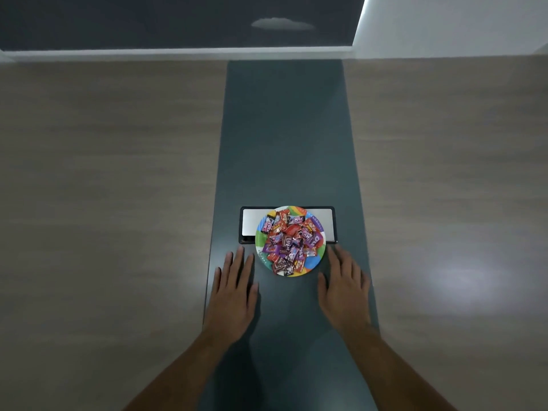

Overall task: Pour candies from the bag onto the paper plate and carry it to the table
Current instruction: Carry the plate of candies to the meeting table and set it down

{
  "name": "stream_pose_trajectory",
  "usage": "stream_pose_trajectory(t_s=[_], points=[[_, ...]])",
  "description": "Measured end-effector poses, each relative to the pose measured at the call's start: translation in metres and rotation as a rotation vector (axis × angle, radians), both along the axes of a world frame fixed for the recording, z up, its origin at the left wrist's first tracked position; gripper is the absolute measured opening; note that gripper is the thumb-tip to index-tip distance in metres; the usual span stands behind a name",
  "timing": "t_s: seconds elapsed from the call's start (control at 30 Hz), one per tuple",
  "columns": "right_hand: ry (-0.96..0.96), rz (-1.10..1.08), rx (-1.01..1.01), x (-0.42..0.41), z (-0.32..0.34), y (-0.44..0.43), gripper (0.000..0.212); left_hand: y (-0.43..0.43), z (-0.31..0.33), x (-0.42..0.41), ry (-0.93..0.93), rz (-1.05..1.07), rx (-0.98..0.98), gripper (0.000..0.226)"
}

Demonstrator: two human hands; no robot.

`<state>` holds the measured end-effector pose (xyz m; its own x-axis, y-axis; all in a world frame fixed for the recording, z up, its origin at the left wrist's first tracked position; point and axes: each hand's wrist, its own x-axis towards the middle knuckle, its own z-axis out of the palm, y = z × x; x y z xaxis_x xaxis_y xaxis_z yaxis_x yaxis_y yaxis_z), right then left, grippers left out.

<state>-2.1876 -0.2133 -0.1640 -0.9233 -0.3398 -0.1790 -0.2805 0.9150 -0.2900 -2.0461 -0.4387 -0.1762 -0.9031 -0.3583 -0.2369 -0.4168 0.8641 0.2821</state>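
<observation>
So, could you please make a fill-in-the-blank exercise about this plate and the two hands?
1. The paper plate holds many wrapped ____.
2. The plate partly covers a rectangular grey ____.
3. The left hand and right hand lie ____, one on each side of the plate.
4. The dark strip has ____-coloured wood on both sides.

Answers: candies; panel; flat; light

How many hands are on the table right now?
2. The left hand lies flat, just left of the plate of candies; the right hand lies flat, just right of it. Neither holds anything.
</observation>
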Motion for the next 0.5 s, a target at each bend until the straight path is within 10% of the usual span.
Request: stream_pose_trajectory(t_s=[0.5], points=[[0.094, -0.133, 0.093, -0.008, -0.014, -0.035, 0.068, 0.021, -0.006, -0.020, 0.036, 0.129, -0.037, 0.065]])
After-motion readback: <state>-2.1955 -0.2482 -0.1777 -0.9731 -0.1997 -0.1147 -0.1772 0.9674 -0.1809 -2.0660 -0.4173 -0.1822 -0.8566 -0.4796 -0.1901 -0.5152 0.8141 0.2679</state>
